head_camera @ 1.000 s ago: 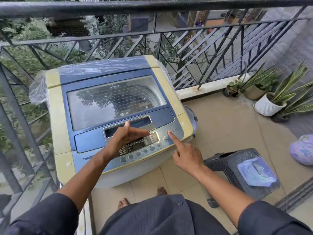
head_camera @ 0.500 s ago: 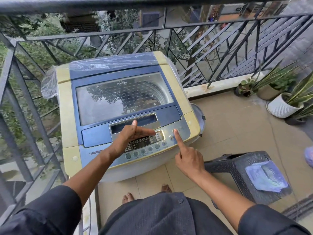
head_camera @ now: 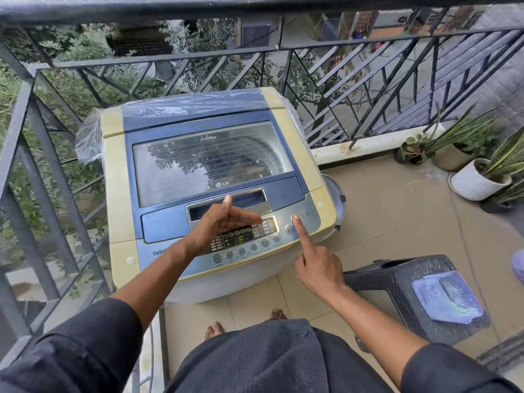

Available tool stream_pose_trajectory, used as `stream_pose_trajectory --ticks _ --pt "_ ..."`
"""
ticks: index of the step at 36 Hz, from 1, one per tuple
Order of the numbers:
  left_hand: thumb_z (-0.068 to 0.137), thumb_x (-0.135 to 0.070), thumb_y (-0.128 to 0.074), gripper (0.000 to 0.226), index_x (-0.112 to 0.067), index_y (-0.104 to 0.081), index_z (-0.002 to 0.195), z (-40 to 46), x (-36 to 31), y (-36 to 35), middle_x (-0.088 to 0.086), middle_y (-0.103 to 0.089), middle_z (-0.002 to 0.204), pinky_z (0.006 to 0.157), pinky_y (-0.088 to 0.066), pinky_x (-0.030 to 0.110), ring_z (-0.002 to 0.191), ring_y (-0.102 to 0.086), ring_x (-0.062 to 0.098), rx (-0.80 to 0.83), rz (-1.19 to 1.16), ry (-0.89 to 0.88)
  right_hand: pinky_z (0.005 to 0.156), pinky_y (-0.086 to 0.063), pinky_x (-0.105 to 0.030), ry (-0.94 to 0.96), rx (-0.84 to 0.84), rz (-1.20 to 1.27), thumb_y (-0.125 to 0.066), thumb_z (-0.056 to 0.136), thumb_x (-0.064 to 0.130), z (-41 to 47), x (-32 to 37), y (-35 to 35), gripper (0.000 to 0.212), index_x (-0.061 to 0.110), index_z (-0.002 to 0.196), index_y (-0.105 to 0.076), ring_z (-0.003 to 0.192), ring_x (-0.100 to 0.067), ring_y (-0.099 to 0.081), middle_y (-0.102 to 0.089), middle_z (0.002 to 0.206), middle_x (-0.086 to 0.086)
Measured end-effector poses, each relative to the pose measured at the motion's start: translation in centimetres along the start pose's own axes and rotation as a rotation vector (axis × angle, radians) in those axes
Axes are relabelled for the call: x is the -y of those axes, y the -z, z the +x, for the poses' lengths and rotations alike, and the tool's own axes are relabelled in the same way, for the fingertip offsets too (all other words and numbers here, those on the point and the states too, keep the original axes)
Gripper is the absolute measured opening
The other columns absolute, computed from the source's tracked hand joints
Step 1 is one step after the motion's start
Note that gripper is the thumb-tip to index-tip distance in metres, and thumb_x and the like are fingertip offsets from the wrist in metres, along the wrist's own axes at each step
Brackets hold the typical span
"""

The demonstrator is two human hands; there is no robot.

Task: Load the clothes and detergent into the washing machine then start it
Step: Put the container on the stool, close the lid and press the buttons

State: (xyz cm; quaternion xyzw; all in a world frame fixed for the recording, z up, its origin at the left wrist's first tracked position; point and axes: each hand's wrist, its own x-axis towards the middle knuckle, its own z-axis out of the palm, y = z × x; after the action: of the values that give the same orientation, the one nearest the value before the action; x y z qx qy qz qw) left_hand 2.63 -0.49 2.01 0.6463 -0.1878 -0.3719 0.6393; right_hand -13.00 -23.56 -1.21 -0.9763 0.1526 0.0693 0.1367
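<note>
Blue-and-cream washing machine (head_camera: 215, 177), lid shut, at 12 o'clock. Right hand (head_camera: 317, 268) curled, forefinger on power button (head_camera: 295, 217); left hand (head_camera: 218, 222) relaxed, empty, over panel (head_camera: 241, 239). Risk: second press switching off.

washing machine (head_camera: 215, 177) against railing (head_camera: 368, 89); stool (head_camera: 397, 285) right of it, potted plants (head_camera: 479, 177) beyond.

Reads "LG" on the washing machine's glass lid (head_camera: 212, 163), "F" lit on its display (head_camera: 237, 239), "Turbo" partly visible on the control panel (head_camera: 170, 258).
</note>
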Motion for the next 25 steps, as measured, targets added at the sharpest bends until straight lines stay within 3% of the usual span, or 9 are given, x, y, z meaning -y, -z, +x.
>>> stream_pose_trajectory --ticks 4,12,17,21,25 --pt "0.108 -0.052 -0.014 0.082 0.002 -0.073 0.124 0.3 0.1 0.5 0.016 -0.074 0.129 0.118 -0.047 0.041 0.128 -0.068 0.030 0.033 -0.005 0.004 0.055 -0.053 -0.036 0.008 -0.017 -0.007 -0.053 0.090 0.018 0.1 0.4 0.3 0.100 0.044 0.161 0.012 0.053 -0.023 -0.056 -0.056 0.060 -0.001" --pt "0.108 -0.055 -0.016 0.079 -0.005 -0.077 0.122 0.9 0.5 1.3 0.017 -0.073 0.131 0.123 -0.038 0.051 0.130 -0.066 0.032 0.072 -0.004 0.041 0.055 -0.055 -0.037 0.109 0.027 0.055 -0.053 0.095 0.018 -0.7 2.0 0.4 0.094 0.045 0.161 0.007 0.051 -0.016 -0.053 -0.052 0.058 0.005" --pt "0.110 -0.053 -0.014 0.081 0.000 -0.073 0.126 0.8 0.5 1.3 0.016 -0.074 0.131 0.120 -0.044 0.044 0.130 -0.067 0.031 0.068 -0.001 0.024 0.050 -0.054 -0.035 0.236 0.094 0.131 -0.052 0.097 0.019 -1.6 3.7 -0.1 0.092 0.049 0.160 0.009 0.045 -0.010 -0.047 -0.047 0.055 0.010" --pt "0.108 -0.054 -0.017 0.081 0.004 -0.071 0.126 0.8 0.4 1.1 0.017 -0.074 0.129 0.117 -0.048 0.037 0.128 -0.068 0.031 0.065 -0.027 0.027 0.054 -0.054 -0.036 0.353 0.132 0.090 -0.049 0.097 0.019 -1.9 4.9 -0.3 0.089 0.047 0.161 0.006 0.048 -0.016 -0.051 -0.051 0.059 0.007" --pt "0.107 -0.055 -0.019 0.080 0.001 -0.072 0.124 0.9 0.3 1.0 0.017 -0.074 0.128 0.117 -0.047 0.037 0.128 -0.068 0.031 0.064 -0.052 0.047 0.052 -0.055 -0.039 0.431 0.172 0.059 -0.049 0.096 0.015 -2.0 6.1 -0.6 0.096 0.052 0.158 0.015 0.047 -0.022 -0.053 -0.053 0.058 0.000"
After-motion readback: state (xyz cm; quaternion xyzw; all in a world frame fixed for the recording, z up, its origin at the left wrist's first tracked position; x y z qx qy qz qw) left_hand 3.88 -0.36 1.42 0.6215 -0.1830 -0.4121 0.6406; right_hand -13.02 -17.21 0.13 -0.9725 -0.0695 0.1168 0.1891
